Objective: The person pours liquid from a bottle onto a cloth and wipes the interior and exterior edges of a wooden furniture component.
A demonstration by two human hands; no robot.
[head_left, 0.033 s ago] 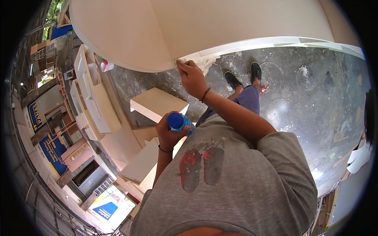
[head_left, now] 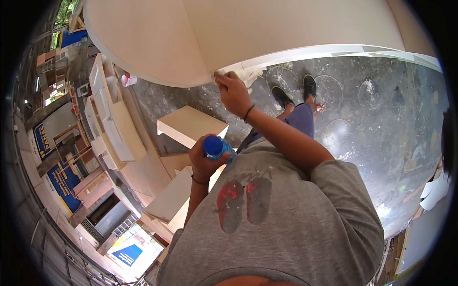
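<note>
My left hand [head_left: 203,164] is wrapped round a clear bluish plastic bottle [head_left: 226,150] with a blue cap [head_left: 213,145], held in front of my shirt. Farther ahead, my right hand [head_left: 234,99] is closed in a pinch, its fingertips at the lower edge of a large pale board [head_left: 152,43], close to where two panels meet. Whatever lies between those fingertips is too small to name. Just behind this hand shows a whitish crumpled cloth [head_left: 251,77]; I cannot tell whether the hand touches it.
A pale box-like wooden piece [head_left: 193,125] stands on the grey, paint-marked floor [head_left: 353,126]. Pale cabinet parts [head_left: 119,131] line the left, near a red and white container [head_left: 128,80]. A white-edged panel [head_left: 305,14] curves across the top. White sheets [head_left: 435,193] lie far right.
</note>
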